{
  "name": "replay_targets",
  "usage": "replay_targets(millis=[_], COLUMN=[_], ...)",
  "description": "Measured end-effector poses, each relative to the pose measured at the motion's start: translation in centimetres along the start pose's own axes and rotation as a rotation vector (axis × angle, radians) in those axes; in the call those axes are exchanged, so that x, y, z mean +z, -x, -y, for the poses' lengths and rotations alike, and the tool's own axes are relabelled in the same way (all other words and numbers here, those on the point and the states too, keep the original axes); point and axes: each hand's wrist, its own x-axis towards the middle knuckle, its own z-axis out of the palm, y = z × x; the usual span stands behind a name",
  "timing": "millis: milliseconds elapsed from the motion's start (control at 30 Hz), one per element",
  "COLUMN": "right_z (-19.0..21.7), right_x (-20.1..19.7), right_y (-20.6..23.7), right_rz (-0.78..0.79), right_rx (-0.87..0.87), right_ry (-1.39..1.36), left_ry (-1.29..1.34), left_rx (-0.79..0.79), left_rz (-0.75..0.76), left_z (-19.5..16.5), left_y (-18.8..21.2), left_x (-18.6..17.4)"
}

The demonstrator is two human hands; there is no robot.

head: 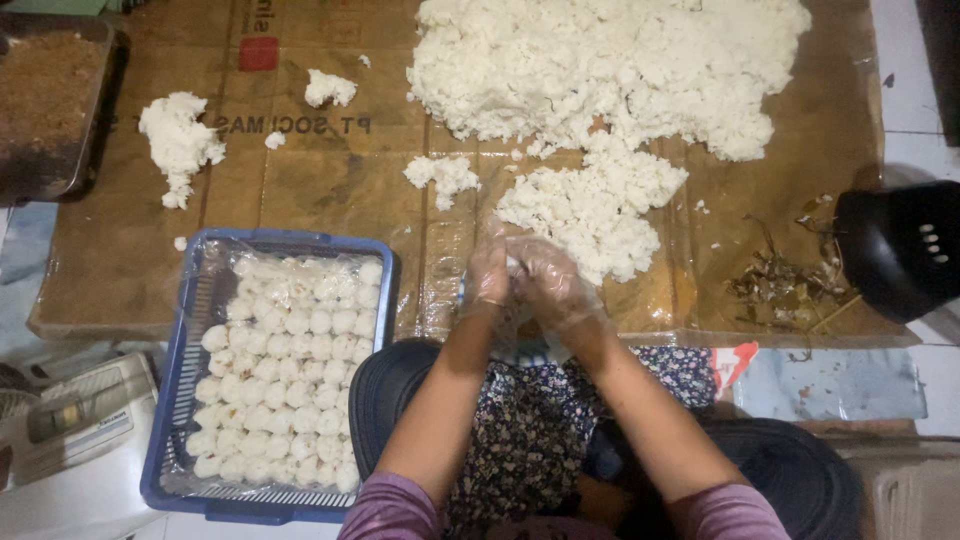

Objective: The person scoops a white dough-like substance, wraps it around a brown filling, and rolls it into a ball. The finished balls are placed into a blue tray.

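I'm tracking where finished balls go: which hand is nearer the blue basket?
Left. The left hand is just right of the blue basket; the right hand is pressed against it on the far side.

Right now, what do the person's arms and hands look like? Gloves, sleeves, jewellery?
Both hands wear thin, clear, crinkled plastic gloves: left hand, right hand. A slim gold-coloured bangle sits at the left wrist. Forearms are bare; mauve-purple sleeves are pushed up past the elbows on both arms.
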Motion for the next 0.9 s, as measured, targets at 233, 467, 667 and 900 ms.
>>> replay_targets(millis=[233, 467, 667, 900], right_z=[-2.5, -2.4, -3.5, -1.9], right_x=[-0.6, -2.8, -3.2, 0.2], right_y=[0.1, -0.8, -2.2, -2.5], right_rz=[-0.019, -0.188, 0.01, 0.206], right_rx=[-0.187, 0.246, -0.187, 0.117], right_ry=[0.3, 0.075, 0.587, 0.599], left_ry=[0.26, 0.682, -0.767, 0.007], left_rx=[-0.157, -0.422, 0.378, 0.33], left_rz=[0.151, 0.159, 0.204, 0.032], left_z=[2.5, -0.6, 2.1, 0.0], left_y=[-1.1, 0.4, -0.2, 0.5], left_x=[1.3, 0.9, 1.1, -1.4])
